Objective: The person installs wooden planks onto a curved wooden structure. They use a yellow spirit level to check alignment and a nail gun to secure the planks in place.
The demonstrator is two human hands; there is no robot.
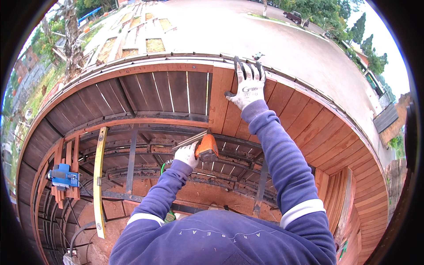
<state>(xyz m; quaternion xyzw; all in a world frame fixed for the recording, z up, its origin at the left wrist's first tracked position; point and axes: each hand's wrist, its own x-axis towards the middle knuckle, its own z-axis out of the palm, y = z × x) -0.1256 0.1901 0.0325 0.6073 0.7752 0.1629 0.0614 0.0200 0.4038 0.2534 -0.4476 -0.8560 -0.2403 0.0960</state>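
My gloved left hand (186, 154) is wrapped round the handle of an orange nail gun (207, 149). Its tip meets the lower end of a reddish-brown wooden board (219, 99), on the inner side of a curved wall. A green hose (163, 168) shows beside my left wrist. Higher up and to the right, my gloved right hand (250, 86) lies against the reddish boards, fingers spread and reaching over the wall's top edge, with the thumb out to the left. It grips no tool.
Dark metal framing (131, 161) curves below the wall. At left, a yellow spirit level (100, 176) leans upright, and a blue tool (65, 177) sits on wooden strips. Bundled boards (336, 194) stand at right. Beyond the wall lies pale pavement (221, 26).
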